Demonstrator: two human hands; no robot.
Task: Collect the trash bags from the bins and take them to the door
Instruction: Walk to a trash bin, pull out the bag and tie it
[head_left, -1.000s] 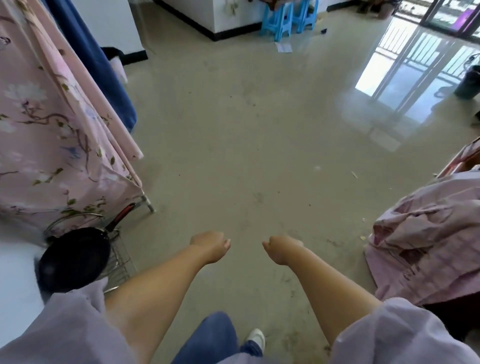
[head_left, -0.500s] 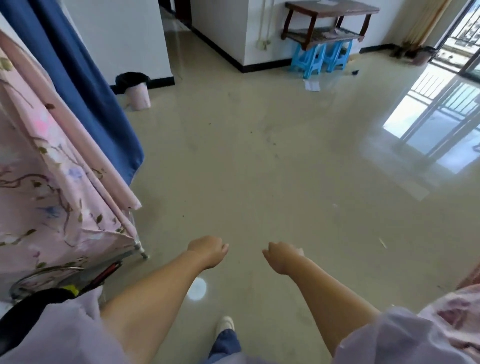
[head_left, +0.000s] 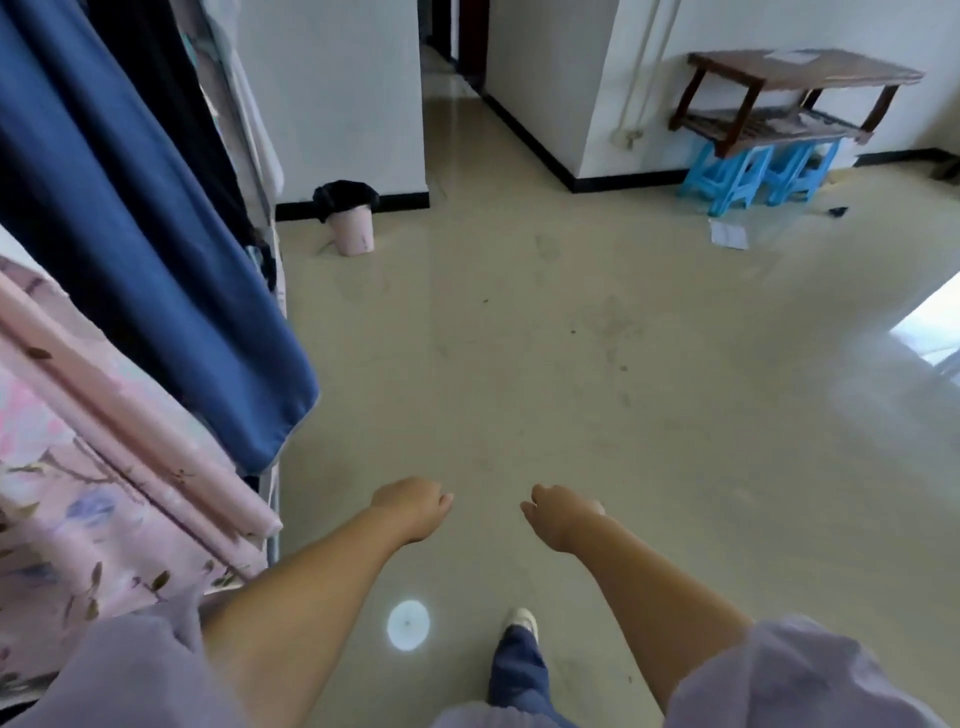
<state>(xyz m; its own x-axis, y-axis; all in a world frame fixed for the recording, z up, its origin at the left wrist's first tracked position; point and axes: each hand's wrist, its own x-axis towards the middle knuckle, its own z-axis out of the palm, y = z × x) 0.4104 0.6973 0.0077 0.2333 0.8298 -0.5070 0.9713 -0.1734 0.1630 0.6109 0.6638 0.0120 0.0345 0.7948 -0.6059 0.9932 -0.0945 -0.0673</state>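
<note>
Compared with half a second ago, the pink bin (head_left: 354, 230) is sitting nearer and more toward the middle of the view, and the hallway opening behind it is now showing. It is standing on the floor (head_left: 597, 374) at about 11 o'clock from the hands, just beside the white wall's black baseboard, and a black trash bag (head_left: 345, 196) is lining it, folded out over the rim. Both hands are well apart from it. The left hand (head_left: 413, 506) and the right hand (head_left: 563, 514) are hanging out in front with the fingers curled loosely in, gripping nothing, with a gap between them. At 9 o'clock a blue cloth (head_left: 150, 249) and a pink flowered cloth (head_left: 88, 467) are hanging down. At 1 o'clock a dark wooden desk (head_left: 800, 78) is standing against the wall, with blue plastic stools (head_left: 753, 174) under it and a white paper (head_left: 729, 234) lying on the floor in front. One white shoe (head_left: 521, 621) is showing at 6 o'clock.
</note>
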